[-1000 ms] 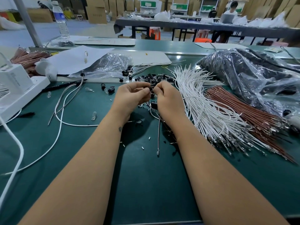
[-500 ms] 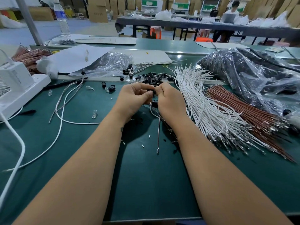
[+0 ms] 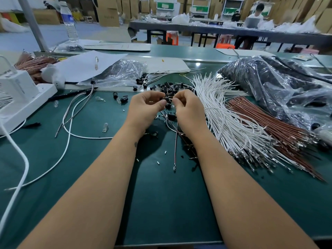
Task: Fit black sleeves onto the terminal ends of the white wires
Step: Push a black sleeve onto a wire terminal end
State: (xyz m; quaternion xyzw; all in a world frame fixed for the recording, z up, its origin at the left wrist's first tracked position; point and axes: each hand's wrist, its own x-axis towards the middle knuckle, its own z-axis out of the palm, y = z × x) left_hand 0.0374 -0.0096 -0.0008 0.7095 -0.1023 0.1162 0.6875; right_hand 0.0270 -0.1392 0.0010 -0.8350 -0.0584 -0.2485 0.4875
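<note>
My left hand (image 3: pixel 145 108) pinches a small black sleeve (image 3: pixel 165 99) between thumb and fingers above the green mat. Facing it, my right hand (image 3: pixel 188 110) pinches the tip of a wire at the sleeve's mouth; that wire (image 3: pixel 175 146) hangs down from under the hand to a metal terminal near the mat. A heap of loose black sleeves (image 3: pixel 167 88) lies just beyond both hands. The big bundle of white wires (image 3: pixel 224 112) fans out to the right of my right hand, its terminal ends pointing toward the front right.
Brown wires (image 3: pixel 269 123) lie right of the white bundle, beside plastic bags of black parts (image 3: pixel 280 83). A white power strip (image 3: pixel 23 105) and loose white cables (image 3: pixel 68 126) occupy the left. Clear bulbs (image 3: pixel 105 127), papers (image 3: pixel 86 65) and a water bottle (image 3: pixel 69 22) sit behind.
Both hands stayed together over the sleeve pile, lifting slightly; the fingertips have parted a little so the black sleeve shows between them.
</note>
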